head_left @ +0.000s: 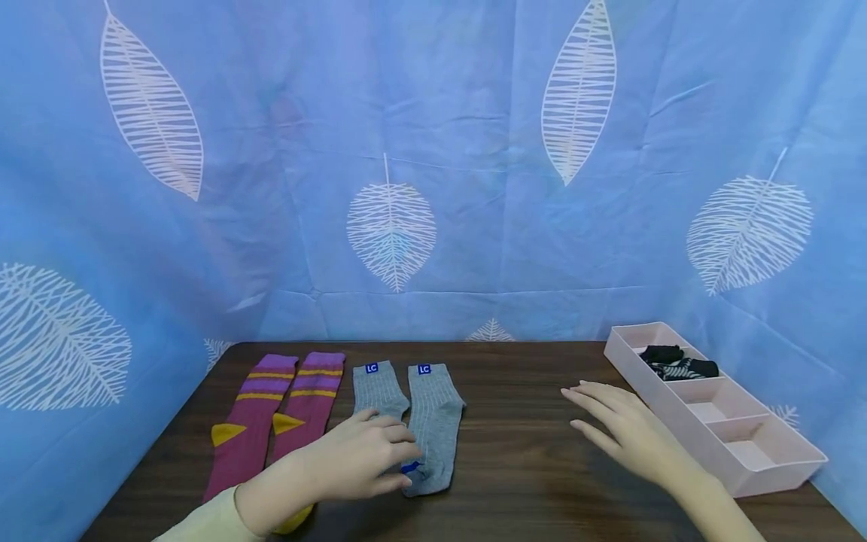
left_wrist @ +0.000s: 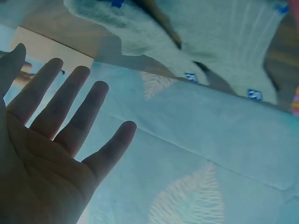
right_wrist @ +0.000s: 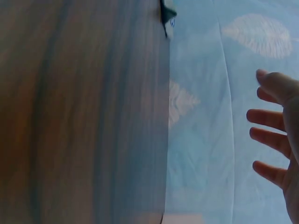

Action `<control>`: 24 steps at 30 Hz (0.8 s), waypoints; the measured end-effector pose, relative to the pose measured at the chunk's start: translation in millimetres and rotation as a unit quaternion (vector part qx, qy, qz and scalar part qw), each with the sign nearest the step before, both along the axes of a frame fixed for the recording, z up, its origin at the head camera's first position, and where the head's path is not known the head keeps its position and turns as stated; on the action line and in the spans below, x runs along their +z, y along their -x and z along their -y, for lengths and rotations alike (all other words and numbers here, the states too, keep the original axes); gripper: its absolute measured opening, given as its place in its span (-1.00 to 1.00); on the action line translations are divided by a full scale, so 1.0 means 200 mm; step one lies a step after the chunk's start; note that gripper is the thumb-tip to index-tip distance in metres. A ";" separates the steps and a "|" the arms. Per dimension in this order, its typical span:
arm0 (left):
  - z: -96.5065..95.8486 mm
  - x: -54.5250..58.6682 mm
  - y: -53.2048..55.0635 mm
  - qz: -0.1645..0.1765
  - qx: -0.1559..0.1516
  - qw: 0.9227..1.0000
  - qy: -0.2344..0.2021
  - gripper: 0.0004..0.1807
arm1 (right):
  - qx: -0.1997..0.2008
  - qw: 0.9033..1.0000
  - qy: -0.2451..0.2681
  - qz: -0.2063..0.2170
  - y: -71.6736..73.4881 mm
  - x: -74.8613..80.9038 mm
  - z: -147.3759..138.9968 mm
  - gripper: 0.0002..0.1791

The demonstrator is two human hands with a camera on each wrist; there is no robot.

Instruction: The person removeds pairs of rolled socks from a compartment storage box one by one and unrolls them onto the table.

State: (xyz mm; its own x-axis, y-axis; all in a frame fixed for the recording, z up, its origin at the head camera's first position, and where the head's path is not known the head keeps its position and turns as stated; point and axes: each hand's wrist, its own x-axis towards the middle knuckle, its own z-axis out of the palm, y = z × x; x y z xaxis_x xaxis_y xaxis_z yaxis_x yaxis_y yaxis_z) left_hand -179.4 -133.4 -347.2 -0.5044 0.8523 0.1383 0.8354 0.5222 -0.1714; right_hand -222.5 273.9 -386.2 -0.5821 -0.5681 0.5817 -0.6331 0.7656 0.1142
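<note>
The left hand (head_left: 362,458) is holding nothing, fingers (left_wrist: 64,99) spread wide, near two grey ribbed-knit socks (head_left: 435,421); the right hand (head_left: 625,427) is hovering empty, fingers extended, beside a pale-pink compartmented box (head_left: 719,459).

The head camera is looking forward and down from farthest back, framing the dark brown wood-grain table (head_left: 518,444) below and the blue leaf-print cloth backdrop (head_left: 481,233) above. The left wrist camera is facing forward nearly upside down, the bare left hand (left_wrist: 51,163) looming close at lower left; it is sharing the two grey ribbed socks (left_wrist: 210,37), along its top, with the head view's lower centre. The right wrist camera is viewing sideways, table at left, backdrop and bare right hand (right_wrist: 290,121) at right
</note>
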 end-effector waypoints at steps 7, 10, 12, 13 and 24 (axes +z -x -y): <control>-0.15 0.06 0.09 -0.008 -0.016 0.999 0.033 -0.61 | 0.018 0.998 0.032 -0.044 -0.08 0.03 -0.23 -0.53; -0.22 0.08 0.13 -0.017 -0.020 0.999 0.032 -0.60 | -0.014 0.998 0.035 -0.046 -0.12 0.05 -0.32 -0.53; -0.26 0.09 0.15 -0.021 -0.022 0.999 0.026 -0.59 | -0.044 0.998 0.036 -0.042 -0.15 0.05 -0.38 -0.52; -0.29 0.10 0.17 -0.024 -0.025 0.999 0.021 -0.59 | -0.052 0.997 0.038 -0.046 -0.16 0.05 -0.40 -0.52; -0.56 0.20 0.27 -0.039 -0.036 0.998 -0.017 -0.60 | -0.109 0.992 0.050 -0.042 -0.22 0.02 -0.65 -0.58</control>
State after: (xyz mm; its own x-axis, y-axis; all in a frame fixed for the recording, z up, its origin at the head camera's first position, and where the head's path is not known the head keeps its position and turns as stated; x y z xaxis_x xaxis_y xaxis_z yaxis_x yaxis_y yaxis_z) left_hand -232.8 -21.5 -307.3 -0.4293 0.8798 0.2041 0.8553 0.4686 -0.2210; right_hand -178.0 404.1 -381.5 -0.6314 -0.3712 0.6808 -0.4427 0.8934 0.0765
